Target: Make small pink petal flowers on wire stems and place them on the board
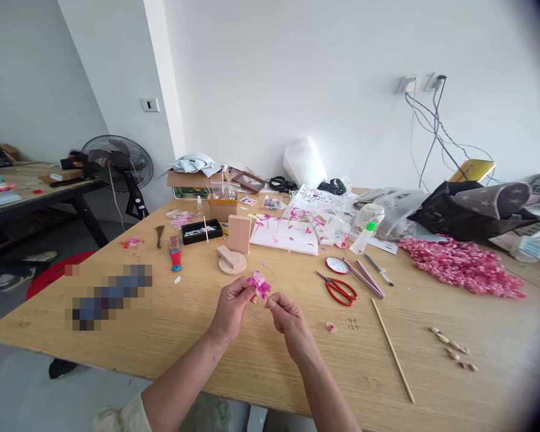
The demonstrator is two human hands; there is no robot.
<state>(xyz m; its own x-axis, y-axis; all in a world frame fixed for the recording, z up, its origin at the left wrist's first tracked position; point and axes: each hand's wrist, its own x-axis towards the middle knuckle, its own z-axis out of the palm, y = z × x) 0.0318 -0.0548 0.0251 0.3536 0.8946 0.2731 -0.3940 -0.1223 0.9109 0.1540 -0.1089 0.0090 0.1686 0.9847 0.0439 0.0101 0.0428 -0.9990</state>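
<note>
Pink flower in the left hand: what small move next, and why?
I'd probably steady the pink flower with the left hand and bring the right hand to its lower petals: the left hand pinches it, and the right is close beside it, though whether it holds anything is unclear.

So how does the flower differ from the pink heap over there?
The flower is held in the left hand; the heap lies on the table. The flower is small, the heap broad and spread out. The flower has bright magenta petals; the heap is a duller pink. Both are pinkish.
</note>
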